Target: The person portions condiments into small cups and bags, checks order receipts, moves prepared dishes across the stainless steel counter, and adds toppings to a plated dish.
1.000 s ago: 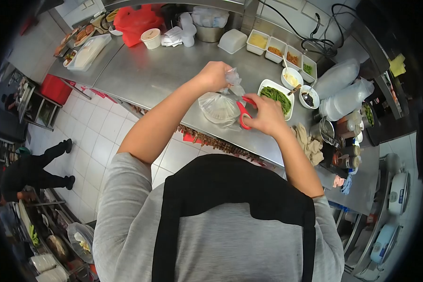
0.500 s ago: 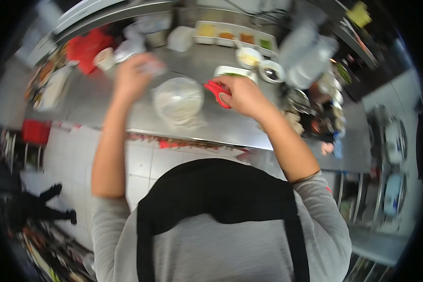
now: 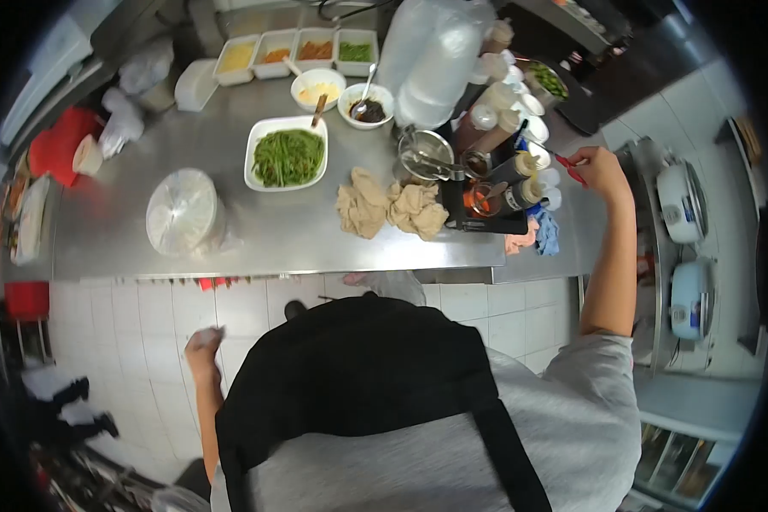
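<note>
My right hand (image 3: 604, 177) is out over the right end of the counter, closed around the red handles of a pair of scissors (image 3: 571, 168). Their blades point toward the cluster of bottles (image 3: 495, 119) and are hard to make out. My left hand (image 3: 203, 352) hangs low over the floor, in front of the counter edge. Its fingers are curled together, and a small pale scrap seems to show at the fingertips, too blurred to name. On the counter's left side stands a round whitish container (image 3: 182, 212) wrapped in clear plastic, apart from both hands.
A white dish of green vegetables (image 3: 288, 154) and crumpled beige cloths (image 3: 390, 207) lie on the steel counter (image 3: 273, 243). A black tray (image 3: 491, 224) of jars stands at the right. Behind are topping tubs (image 3: 316, 51), two bowls and tall plastic-wrapped stacks (image 3: 435, 64).
My right hand has carried the scissors far right, past the bottles. My left hand has dropped from above the counter to below its front edge. The view has shifted right.
</note>
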Available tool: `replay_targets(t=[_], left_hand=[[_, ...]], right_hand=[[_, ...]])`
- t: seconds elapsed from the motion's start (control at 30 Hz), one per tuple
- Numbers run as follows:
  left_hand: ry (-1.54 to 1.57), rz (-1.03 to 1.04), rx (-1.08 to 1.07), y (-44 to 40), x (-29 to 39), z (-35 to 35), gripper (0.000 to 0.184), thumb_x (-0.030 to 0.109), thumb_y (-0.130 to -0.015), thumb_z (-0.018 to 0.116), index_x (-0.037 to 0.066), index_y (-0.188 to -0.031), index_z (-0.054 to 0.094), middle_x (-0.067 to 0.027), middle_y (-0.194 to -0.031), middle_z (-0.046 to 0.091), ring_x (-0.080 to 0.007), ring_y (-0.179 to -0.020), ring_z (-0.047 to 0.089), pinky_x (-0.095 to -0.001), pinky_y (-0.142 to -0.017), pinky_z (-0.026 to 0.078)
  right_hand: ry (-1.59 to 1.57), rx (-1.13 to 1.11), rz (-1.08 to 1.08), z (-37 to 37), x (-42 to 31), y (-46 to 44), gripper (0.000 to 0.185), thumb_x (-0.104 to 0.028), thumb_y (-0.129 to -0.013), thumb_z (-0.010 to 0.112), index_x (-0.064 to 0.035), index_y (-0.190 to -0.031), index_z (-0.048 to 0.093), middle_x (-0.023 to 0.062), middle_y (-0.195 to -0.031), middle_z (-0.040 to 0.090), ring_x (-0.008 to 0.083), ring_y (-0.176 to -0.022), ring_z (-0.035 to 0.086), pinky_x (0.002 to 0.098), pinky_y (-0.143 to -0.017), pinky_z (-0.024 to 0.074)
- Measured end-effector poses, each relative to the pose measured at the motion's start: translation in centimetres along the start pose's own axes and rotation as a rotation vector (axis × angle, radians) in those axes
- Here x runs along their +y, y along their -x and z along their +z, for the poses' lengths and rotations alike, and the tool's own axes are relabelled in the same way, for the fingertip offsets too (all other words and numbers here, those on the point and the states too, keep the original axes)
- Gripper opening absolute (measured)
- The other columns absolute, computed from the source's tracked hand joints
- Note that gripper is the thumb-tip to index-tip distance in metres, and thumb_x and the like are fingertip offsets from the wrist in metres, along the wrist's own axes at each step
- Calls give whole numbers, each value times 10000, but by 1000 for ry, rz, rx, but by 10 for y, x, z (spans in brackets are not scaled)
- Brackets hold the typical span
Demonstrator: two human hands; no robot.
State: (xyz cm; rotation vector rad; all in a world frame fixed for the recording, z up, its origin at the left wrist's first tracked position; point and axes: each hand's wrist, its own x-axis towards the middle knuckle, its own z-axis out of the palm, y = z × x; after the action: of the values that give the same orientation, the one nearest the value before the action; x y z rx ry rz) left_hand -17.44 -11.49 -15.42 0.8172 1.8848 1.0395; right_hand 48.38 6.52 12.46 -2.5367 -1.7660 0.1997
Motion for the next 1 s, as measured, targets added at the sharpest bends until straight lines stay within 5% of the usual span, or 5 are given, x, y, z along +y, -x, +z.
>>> replay_targets(t=[0.33, 0.63, 0.83, 0.97, 1.0], left_hand=[[-173, 499, -113, 78, -38, 168, 301, -153, -541, 593, 34, -767, 658, -111, -873, 627, -279, -856, 616, -329, -769, 500], [-485, 1307, -903, 70, -37, 321, 132, 118, -735, 569, 17, -820, 578, -104, -1020, 554, -253, -1008, 538, -358, -762, 512], [-1046, 960, -1057, 40, -27, 380, 235, 207, -813, 514, 48, -959, 607, -138, -1062, 581, -265, -1061, 531, -370, -820, 488], [-494, 584, -609, 19, -55, 382, 413, 118, -810, 456, 40, -1210, 525, -172, -1225, 533, -340, -1168, 455, -401, -1021, 320], [-641, 778, -423, 10, -83, 393, 412, 339, -857, 485, 73, -1155, 586, -136, -1197, 568, -299, -1100, 525, -408, -954, 398]], right_hand=[[32, 252, -470, 100, 32, -188, 260, -256, -827, 497, -66, -929, 642, 215, -824, 629, 366, -816, 617, 425, -725, 476], [-16, 748, -734, 98, 48, -176, 285, -287, -865, 580, -77, -1056, 604, 144, -1038, 614, 329, -1004, 543, 408, -861, 412], [-150, 643, -656, 75, 77, -106, 268, -224, -890, 575, -34, -1077, 599, 94, -1024, 618, 203, -908, 575, 322, -825, 433], [-142, 648, -575, 67, 100, -57, 243, -196, -891, 584, -30, -1067, 600, 94, -1021, 606, 183, -929, 552, 297, -847, 418], [-138, 622, -524, 66, 107, -49, 228, -192, -887, 597, -25, -1041, 611, 96, -998, 605, 188, -939, 547, 296, -876, 406]])
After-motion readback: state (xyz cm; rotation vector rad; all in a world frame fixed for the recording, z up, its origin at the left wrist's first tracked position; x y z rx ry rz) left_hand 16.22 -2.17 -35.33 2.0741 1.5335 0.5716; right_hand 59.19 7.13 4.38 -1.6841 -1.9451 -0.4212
